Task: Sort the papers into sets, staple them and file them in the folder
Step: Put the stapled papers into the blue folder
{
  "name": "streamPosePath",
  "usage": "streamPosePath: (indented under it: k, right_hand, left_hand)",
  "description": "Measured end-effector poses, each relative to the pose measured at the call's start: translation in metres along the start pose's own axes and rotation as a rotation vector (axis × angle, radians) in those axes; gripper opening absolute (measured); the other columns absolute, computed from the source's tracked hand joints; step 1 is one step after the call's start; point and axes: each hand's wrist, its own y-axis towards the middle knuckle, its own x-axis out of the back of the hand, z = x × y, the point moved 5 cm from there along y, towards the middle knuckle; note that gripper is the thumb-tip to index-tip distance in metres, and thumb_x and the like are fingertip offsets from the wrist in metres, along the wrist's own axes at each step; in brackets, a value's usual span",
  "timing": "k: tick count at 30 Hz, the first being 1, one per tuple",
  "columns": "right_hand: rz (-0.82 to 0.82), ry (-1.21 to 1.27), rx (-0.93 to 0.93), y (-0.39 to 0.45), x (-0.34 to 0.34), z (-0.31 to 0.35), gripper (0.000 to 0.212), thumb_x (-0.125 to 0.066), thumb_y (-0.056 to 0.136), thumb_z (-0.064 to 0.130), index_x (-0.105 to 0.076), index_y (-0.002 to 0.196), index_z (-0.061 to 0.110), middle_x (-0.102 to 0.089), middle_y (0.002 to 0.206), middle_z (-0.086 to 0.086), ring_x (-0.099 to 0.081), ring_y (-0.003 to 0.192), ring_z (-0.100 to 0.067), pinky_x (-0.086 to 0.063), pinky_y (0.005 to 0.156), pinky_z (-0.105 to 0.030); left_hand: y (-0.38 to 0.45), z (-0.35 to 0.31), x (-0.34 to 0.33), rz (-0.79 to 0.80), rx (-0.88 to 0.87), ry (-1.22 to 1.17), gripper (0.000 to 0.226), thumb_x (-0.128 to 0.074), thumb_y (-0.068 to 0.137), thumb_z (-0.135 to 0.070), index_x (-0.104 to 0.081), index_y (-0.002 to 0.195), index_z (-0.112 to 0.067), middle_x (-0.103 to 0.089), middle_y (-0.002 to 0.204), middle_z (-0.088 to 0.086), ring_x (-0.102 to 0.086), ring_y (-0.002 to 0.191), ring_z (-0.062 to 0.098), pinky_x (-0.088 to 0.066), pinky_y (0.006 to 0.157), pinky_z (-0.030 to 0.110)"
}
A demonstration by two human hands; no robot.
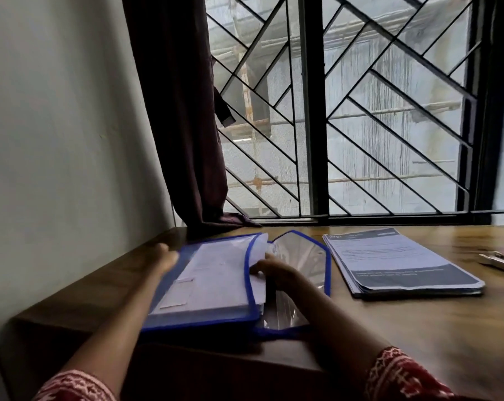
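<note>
A person sits at a wooden table [389, 328] pushed against a barred window [360, 111], seen from their own head looking down along both forearms. Each arm ends in a red patterned sleeve [401, 374] at the bottom edge of the view.

In front of them, toward the table's left side, lies a translucent plastic folder [210, 285] edged in blue, holding a thick wad of white sheets. Its clear flap [300, 256] is folded open to the right and lies flat on the table. The left hand [165, 259] rests on the folder's far left corner, fingers laid flat against it; motion blur makes it hard to tell whether it is pressing or only touching. The right hand [274, 269] is at the folder's open mouth, fingers curled and thumb closed on the edge of the white papers [258, 282] that stick out there, lying over the open flap.

To the right, just beside the flap but apart from it, sits a neat stack of printed papers [401, 261], the top sheet white with dark bands across its top and bottom. Farther right, at the edge of the view, lies a slim metallic object, probably a stapler [499, 263], only partly visible.

A dark maroon curtain [181, 111] hangs at the window's left, its hem resting on the table's far edge. A pale wall [57, 140] fills the left side.
</note>
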Motion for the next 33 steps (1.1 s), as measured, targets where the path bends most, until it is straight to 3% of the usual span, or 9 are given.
streamPosePath:
  k: [3,6,12,16,19,24,27,30,33]
  right_hand:
    - [0.032,-0.050,-0.029,0.002,-0.002,0.001,0.032,-0.045,0.081,-0.020,-0.054,0.088,0.009,-0.055,0.080,-0.007,-0.055,0.070,-0.016,-0.052,0.057,-0.021]
    - [0.028,-0.119,-0.058,0.001,-0.004,0.002,0.034,-0.044,0.084,-0.018,-0.053,0.112,-0.001,-0.052,0.081,-0.006,-0.052,0.072,-0.015,-0.050,0.073,-0.028]
    - [-0.017,-0.215,-0.100,0.009,-0.009,0.005,0.046,-0.046,0.082,-0.014,-0.046,0.127,-0.006,-0.054,0.087,-0.010,-0.056,0.085,-0.026,-0.050,0.083,-0.039]
    - [0.058,-0.117,-0.106,0.008,-0.003,0.012,0.031,-0.044,0.084,-0.014,-0.053,0.110,0.001,-0.056,0.087,-0.011,-0.057,0.076,-0.022,-0.053,0.070,-0.031]
    - [0.088,-0.068,-0.054,0.006,0.015,0.009,0.053,-0.063,0.068,-0.001,-0.051,0.119,0.002,-0.059,0.100,-0.014,-0.060,0.080,-0.019,-0.054,0.063,-0.023]
    - [0.100,-0.110,-0.022,0.012,0.008,0.009,0.033,-0.059,0.066,-0.009,-0.056,0.095,0.006,-0.066,0.072,0.001,-0.063,0.053,-0.002,-0.050,0.050,-0.015]
    - [0.069,-0.209,-0.022,0.025,-0.007,0.013,0.029,-0.058,0.055,-0.010,-0.055,0.077,0.010,-0.064,0.062,0.005,-0.059,0.048,-0.003,-0.046,0.046,-0.011]
    - [0.032,-0.263,-0.014,0.035,-0.014,0.008,0.030,-0.044,0.082,-0.020,-0.054,0.077,0.007,-0.053,0.075,-0.004,-0.058,0.044,0.000,-0.045,0.044,-0.011]
    - [-0.018,-0.238,0.025,0.031,-0.011,0.006,0.035,-0.044,0.082,-0.023,-0.055,0.106,-0.001,-0.055,0.084,-0.006,-0.057,0.043,0.005,-0.045,0.045,-0.008]
  left_hand:
    - [0.016,0.056,0.001,0.080,0.185,-0.006,0.041,-0.040,0.096,-0.008,-0.041,0.133,0.011,-0.041,0.139,0.029,-0.041,0.128,0.036,-0.036,0.099,0.037]
    - [0.029,0.074,-0.007,0.135,0.145,-0.114,0.027,-0.036,0.092,0.006,-0.063,0.088,0.007,-0.054,0.104,0.024,-0.060,0.086,0.016,-0.035,0.071,0.028]
    - [0.030,0.072,-0.019,0.099,0.059,-0.249,0.043,-0.033,0.087,0.018,-0.047,0.128,0.014,-0.046,0.136,0.026,-0.041,0.129,0.034,-0.029,0.109,0.035]
    - [0.028,0.072,-0.018,0.081,0.052,-0.310,0.046,-0.034,0.086,0.018,-0.046,0.130,0.011,-0.047,0.134,0.028,-0.049,0.119,0.036,-0.039,0.099,0.034]
    - [0.031,0.076,-0.020,0.133,0.091,-0.382,0.049,-0.035,0.085,0.021,-0.045,0.131,0.009,-0.050,0.130,0.028,-0.051,0.093,0.025,-0.041,0.065,0.022]
    - [0.035,0.078,-0.016,0.189,0.111,-0.556,0.046,-0.035,0.092,0.015,-0.039,0.137,0.006,-0.048,0.133,0.023,-0.047,0.107,0.024,-0.041,0.091,0.033]
    - [0.033,0.079,-0.012,0.193,0.107,-0.591,0.044,-0.031,0.092,0.014,-0.042,0.134,0.007,-0.046,0.135,0.023,-0.047,0.114,0.027,-0.043,0.087,0.032]
    - [0.030,0.082,-0.011,0.270,0.116,-0.654,0.036,-0.029,0.089,0.013,-0.054,0.114,0.003,-0.067,0.101,0.017,-0.058,0.085,0.025,-0.046,0.075,0.028]
    - [0.026,0.083,-0.008,0.306,0.145,-0.666,0.034,-0.027,0.090,0.014,-0.056,0.083,-0.004,-0.067,0.058,0.006,-0.064,0.052,0.017,-0.050,0.045,0.019]
